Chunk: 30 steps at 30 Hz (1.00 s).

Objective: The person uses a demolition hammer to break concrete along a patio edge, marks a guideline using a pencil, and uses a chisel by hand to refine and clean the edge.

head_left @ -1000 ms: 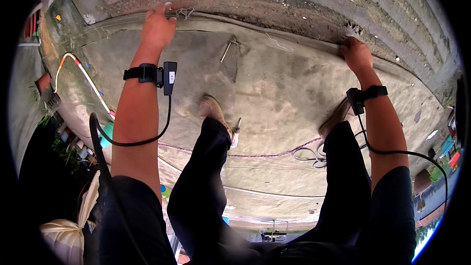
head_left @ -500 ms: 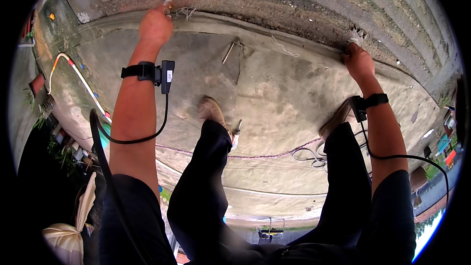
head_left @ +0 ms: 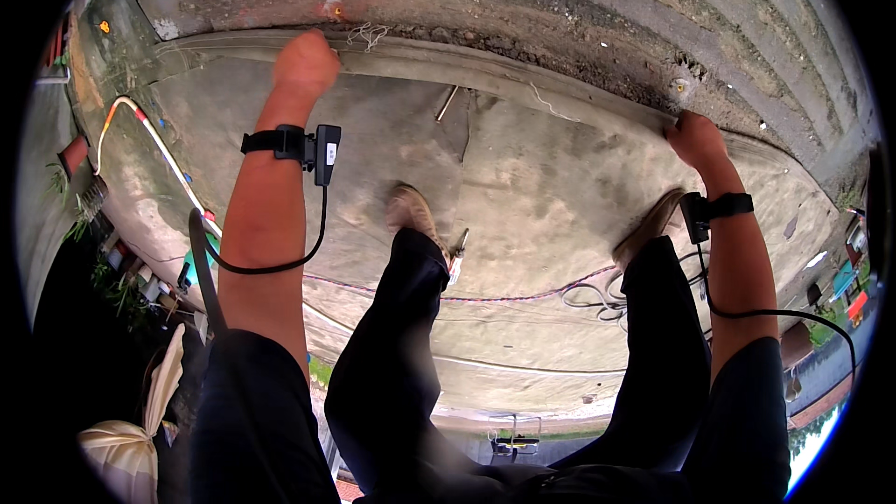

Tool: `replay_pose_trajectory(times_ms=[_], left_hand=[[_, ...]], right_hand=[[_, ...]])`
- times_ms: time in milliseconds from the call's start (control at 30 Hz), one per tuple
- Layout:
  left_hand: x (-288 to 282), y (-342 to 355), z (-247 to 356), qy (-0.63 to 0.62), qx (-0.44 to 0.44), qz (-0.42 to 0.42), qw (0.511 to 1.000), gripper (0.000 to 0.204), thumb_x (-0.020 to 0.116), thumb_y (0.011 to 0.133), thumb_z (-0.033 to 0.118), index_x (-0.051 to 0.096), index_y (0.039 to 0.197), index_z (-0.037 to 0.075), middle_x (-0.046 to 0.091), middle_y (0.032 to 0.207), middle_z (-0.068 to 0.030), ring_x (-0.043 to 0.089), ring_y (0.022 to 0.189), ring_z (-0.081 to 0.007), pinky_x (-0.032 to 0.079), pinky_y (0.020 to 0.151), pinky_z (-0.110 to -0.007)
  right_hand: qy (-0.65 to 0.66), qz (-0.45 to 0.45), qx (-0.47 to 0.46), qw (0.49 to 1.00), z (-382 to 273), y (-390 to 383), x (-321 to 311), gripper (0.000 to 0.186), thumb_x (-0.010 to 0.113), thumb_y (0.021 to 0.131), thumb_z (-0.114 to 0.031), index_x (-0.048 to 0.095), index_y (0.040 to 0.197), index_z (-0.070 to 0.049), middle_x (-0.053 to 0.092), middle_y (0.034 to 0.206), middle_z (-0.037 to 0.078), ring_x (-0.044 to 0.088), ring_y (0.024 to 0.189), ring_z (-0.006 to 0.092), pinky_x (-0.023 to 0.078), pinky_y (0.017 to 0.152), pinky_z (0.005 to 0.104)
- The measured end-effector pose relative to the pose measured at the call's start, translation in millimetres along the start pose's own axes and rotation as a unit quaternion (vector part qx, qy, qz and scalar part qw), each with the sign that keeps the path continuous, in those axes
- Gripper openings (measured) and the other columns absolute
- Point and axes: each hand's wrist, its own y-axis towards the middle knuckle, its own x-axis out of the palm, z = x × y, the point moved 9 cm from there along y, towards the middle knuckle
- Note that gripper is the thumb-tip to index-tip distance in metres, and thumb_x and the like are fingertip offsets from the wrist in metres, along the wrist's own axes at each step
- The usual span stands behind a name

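the broad tan sheet (head_left: 541, 177) looks heavy yet pliable, best taken by its folded edge (head_left: 476, 65), where left hand (head_left: 306, 65) and right hand (head_left: 697, 140) each seem clamped.

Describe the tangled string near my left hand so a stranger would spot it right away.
Find the big greyish-beige sheet spread under the person's shoes and go to its far edge, near the top of the view. Just right of the person's left hand lies the pale string. It is bunched in loops, unlike the loose single strand farther right along the sheet.
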Motion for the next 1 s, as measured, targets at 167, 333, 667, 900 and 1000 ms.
replay_pose_trajectory(times_ms=[167,333,667,900,1000], left_hand=[[7,-2,-23,-0.163,-0.055,0.058,0.983,0.026,0.058,0.087,0.023,0.067,0.102,0.004,0.069,0.100,-0.0192,0.066,0.098,-0.0345,0.052,0.082,-0.042],[5,-14,-26,-0.353,-0.111,0.134,0.919,0.025,0.059,0.089,0.025,0.067,0.102,0.005,0.072,0.080,-0.0121,0.070,0.084,-0.0278,0.053,0.078,-0.038],[1,12,-25,-0.276,-0.076,0.157,0.945,0.024,0.058,0.089,0.025,0.068,0.101,0.007,0.072,0.089,-0.0144,0.069,0.088,-0.0317,0.052,0.079,-0.041],[-15,5,-8,-0.164,-0.030,0.175,0.971,0.022,0.059,0.086,0.023,0.068,0.099,0.008,0.070,0.094,-0.0175,0.066,0.091,-0.0362,0.052,0.079,-0.044],[-14,2,-8,-0.132,0.002,0.193,0.972,0.023,0.059,0.086,0.024,0.067,0.101,0.008,0.070,0.093,-0.0178,0.066,0.091,-0.0372,0.052,0.079,-0.045]], right_hand=[[0.284,-0.112,0.057,0.950,6,-3,12,0.018,0.057,0.085,-0.017,0.062,0.090,-0.001,0.063,0.069,0.011,0.061,0.055,0.0211,0.049,0.050,0.0353],[0.417,0.066,0.066,0.904,28,-21,7,0.015,0.058,0.086,-0.015,0.062,0.093,-0.002,0.061,0.063,0.006,0.057,0.046,0.0145,0.046,0.045,0.0306],[0.523,0.226,0.093,0.816,33,-34,-5,0.013,0.059,0.094,-0.016,0.063,0.102,-0.007,0.059,0.071,0.001,0.056,0.054,0.0079,0.047,0.049,0.0243],[0.643,0.255,0.126,0.711,35,-26,11,0.013,0.060,0.094,-0.015,0.061,0.102,-0.005,0.059,0.072,0.002,0.055,0.054,0.0095,0.043,0.049,0.0240],[0.710,0.224,0.158,0.649,31,-22,25,0.014,0.060,0.094,-0.016,0.058,0.105,-0.008,0.060,0.077,0.001,0.057,0.059,0.0102,0.038,0.050,0.0233]])
